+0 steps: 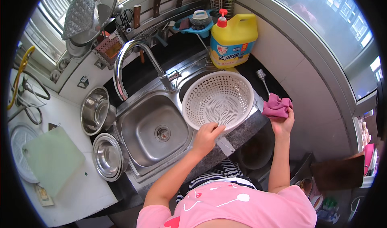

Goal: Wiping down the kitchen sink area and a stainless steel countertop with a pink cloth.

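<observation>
A white perforated plastic colander (218, 102) rests over the right, smaller basin of the steel sink. My left hand (207, 137) grips its near rim, fingers over the edge. In my right hand (283, 122) is a crumpled pink cloth (276, 105), held above the counter to the right of the colander. The colander looks bare inside. To its left lies the larger steel basin (157, 122), with a drain strainer (163, 133) at its bottom. A chrome gooseneck faucet (139, 43) curves over that basin.
Steel bowls (95, 110) and a stack of steel basins (108, 157) stand left of the sink. A large yellow detergent jug (234, 40) with a red pump stands behind the colander. A brush with a metal handle (263, 79) lies on the right counter. A green cutting board (54, 160) is at far left.
</observation>
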`<action>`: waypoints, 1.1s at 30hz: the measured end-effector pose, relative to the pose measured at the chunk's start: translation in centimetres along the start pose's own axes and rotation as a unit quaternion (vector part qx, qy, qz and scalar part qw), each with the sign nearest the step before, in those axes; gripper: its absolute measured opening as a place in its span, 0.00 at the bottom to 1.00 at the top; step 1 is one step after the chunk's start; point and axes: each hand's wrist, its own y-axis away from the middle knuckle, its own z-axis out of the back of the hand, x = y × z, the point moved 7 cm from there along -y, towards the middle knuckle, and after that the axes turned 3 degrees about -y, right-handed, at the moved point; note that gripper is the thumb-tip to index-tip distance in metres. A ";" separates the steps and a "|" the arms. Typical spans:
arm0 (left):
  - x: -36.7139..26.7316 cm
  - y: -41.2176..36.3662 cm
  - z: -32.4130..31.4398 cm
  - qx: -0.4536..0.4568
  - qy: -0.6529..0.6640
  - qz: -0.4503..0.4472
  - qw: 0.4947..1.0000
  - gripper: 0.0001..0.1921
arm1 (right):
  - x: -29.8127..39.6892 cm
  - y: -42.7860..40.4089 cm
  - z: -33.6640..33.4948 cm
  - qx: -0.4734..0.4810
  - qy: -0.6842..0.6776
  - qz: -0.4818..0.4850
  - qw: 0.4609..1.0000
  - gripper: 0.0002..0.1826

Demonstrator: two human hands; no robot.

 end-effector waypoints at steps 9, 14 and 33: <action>3.6 -1.2 -4.0 -0.025 -0.081 -0.013 0.996 0.16 | -5.1 1.7 -4.1 0.067 0.017 -0.094 0.993 0.21; 2.8 -1.5 -3.1 -0.023 -0.088 0.008 0.996 0.22 | -12.6 3.3 -8.2 0.097 0.057 -0.205 0.972 0.22; 20.7 15.1 4.1 -0.385 0.590 0.552 0.445 0.13 | -35.4 -7.8 -20.4 0.324 0.742 0.158 0.564 0.25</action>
